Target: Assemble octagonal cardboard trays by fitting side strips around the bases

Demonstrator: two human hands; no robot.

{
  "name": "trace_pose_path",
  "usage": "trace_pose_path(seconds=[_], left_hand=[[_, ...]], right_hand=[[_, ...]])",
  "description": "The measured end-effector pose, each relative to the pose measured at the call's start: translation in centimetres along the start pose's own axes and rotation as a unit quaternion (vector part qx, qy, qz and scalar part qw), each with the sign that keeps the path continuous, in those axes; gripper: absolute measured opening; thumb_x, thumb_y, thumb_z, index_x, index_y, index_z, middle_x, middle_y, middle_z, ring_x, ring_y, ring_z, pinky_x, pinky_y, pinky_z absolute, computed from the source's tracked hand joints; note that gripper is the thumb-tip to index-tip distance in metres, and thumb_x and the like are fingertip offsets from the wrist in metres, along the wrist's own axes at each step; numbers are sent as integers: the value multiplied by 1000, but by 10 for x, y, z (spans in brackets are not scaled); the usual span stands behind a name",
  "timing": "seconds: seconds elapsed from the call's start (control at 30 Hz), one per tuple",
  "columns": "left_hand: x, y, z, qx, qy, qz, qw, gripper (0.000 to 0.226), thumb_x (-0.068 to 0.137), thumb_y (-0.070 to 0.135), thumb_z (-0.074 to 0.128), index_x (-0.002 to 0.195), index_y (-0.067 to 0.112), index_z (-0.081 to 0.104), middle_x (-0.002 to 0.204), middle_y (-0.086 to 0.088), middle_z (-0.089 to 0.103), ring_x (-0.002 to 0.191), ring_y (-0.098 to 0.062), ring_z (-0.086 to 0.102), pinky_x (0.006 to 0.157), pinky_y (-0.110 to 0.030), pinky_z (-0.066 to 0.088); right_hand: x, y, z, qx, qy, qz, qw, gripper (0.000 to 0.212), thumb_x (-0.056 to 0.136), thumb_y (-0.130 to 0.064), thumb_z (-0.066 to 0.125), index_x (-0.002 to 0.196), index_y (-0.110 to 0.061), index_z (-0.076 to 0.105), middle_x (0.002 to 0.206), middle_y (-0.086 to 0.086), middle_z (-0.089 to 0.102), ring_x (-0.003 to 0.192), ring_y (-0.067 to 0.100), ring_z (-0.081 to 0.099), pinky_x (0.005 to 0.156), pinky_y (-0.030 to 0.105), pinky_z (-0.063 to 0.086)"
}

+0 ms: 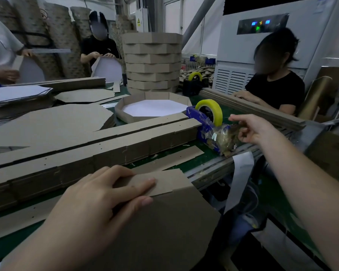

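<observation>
A brown octagonal base (164, 227) lies at the table's near edge with a side strip (164, 182) folded along its far side. My left hand (98, 196) rests on both, its straight fingers pressing the strip against the base. Further right, my right hand (250, 130) reaches to the blue tape dispenser (205, 122) with its yellow tape roll (213, 106), thumb and fingers pinching at the tape end near the cutter. An assembled tray (125, 114) with a white bottom stands beyond a long pile of side strips (98, 145).
A tall stack of finished trays (153, 61) stands at the back middle. Flat octagonal bases (53, 124) lie at left. Three other people work around the table. A second tape dispenser (194, 81) sits behind. The table edge (213, 169) runs past my right arm.
</observation>
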State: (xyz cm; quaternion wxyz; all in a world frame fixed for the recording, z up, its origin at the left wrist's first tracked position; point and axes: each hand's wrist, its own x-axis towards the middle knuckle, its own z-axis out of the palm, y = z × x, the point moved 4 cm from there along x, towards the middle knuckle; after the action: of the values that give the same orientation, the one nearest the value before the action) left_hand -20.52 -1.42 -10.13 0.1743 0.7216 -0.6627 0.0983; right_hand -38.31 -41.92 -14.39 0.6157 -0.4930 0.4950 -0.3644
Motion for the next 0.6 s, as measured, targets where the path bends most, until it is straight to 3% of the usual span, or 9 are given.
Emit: trace_pose_path(seconds=[0.17, 0.37, 0.5, 0.6], left_hand=[[1, 1, -2, -2, 7, -2, 1000, 40, 89, 58, 34, 116, 50, 63, 101, 14, 62, 85, -9, 63, 57, -30, 54], [1, 0, -1, 4, 2, 0, 1000, 40, 89, 59, 34, 117, 51, 62, 101, 14, 62, 84, -9, 62, 55, -29, 53], [1, 0, -1, 4, 8, 6, 1000, 40, 90, 59, 34, 118, 51, 62, 101, 15, 61, 84, -9, 62, 55, -28, 53], [1, 1, -1, -1, 23, 11, 1000, 41, 90, 58, 35, 118, 48, 63, 101, 15, 62, 85, -9, 62, 56, -28, 53]], right_hand=[[-3, 9, -2, 105, -5, -55, 993, 5, 78, -13, 68, 73, -12, 67, 49, -12, 52, 37, 2, 35, 53, 21, 36], [-9, 37, -8, 276, -23, -139, 951, 44, 82, 4, 51, 43, -16, 48, 45, -4, 40, 41, 5, 39, 66, 25, 44], [-12, 44, -8, 223, -5, -183, 957, 49, 82, 5, 51, 38, -18, 52, 46, -4, 41, 47, 7, 43, 69, 27, 44], [-14, 43, -17, 26, 71, -211, 975, 31, 82, -2, 64, 54, -15, 64, 70, 5, 60, 73, 17, 58, 79, 37, 48]])
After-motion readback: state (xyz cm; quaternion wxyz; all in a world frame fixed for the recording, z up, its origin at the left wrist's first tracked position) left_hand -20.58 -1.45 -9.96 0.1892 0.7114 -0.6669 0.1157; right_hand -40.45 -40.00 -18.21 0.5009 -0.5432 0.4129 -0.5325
